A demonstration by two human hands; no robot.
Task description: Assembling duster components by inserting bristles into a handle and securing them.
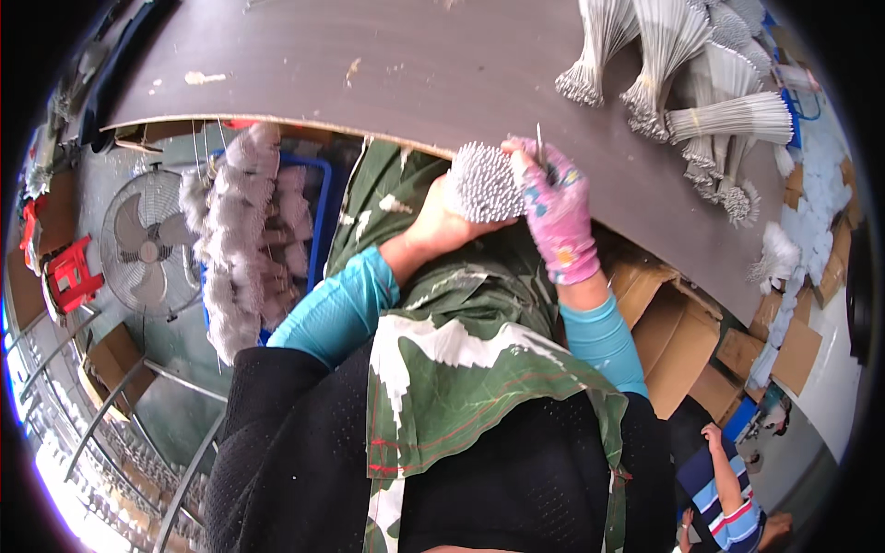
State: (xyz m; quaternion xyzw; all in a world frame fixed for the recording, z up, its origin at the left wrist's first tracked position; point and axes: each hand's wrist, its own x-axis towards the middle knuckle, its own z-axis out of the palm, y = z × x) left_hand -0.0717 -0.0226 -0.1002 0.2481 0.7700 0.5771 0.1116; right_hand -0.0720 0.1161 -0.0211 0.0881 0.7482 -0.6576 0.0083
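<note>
Head view: by the worktop [415,64]'s edge, left hand [437,219] grips one bundle [484,182], right hand [557,207] a thin tool [540,147]; other bundles [666,46] lie atop it, done or waiting, unclear.

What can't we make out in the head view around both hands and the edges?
All head view:
- Left hand's fingertips: mostly hidden by the white-tipped bundle.
- Bundle's far end: hidden behind its own near face.
- Thin metal tool's lower end: mostly covered by the gloved right hand.
- Striped-shirt co-worker: partly cut off by the lower edge.
</note>
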